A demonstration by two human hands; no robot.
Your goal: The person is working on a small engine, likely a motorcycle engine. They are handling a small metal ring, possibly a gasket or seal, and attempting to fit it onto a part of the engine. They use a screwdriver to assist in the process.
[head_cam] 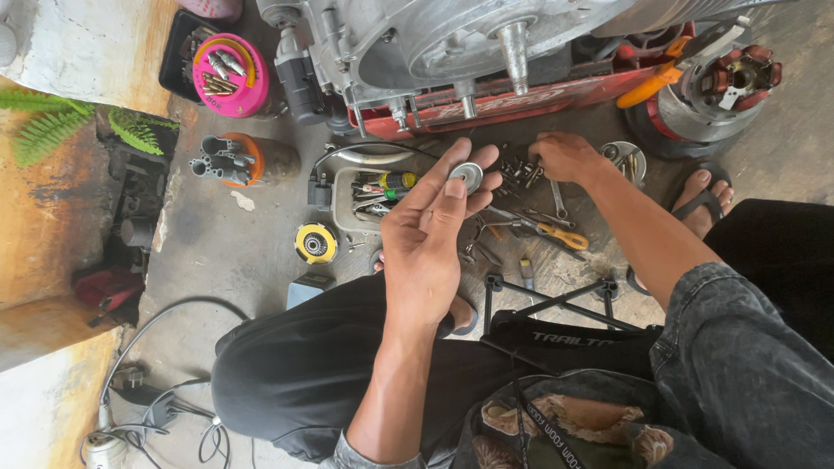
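1. The floor (252,252) is grey, dirty concrete.
2. A low wall (61,252) on one side is orange and stained.
3. Green fern leaves (52,122) hang over it.
4. Daylight falls everywhere.

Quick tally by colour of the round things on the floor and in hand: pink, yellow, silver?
Pink round tray: 1
Yellow disc: 1
Silver washer, held in the left hand: 1
Total: 3

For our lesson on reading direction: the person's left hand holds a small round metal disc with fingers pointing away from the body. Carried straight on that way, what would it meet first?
Probably the engine casing on the red stand ahead of the left hand and disc; depth is unclear.
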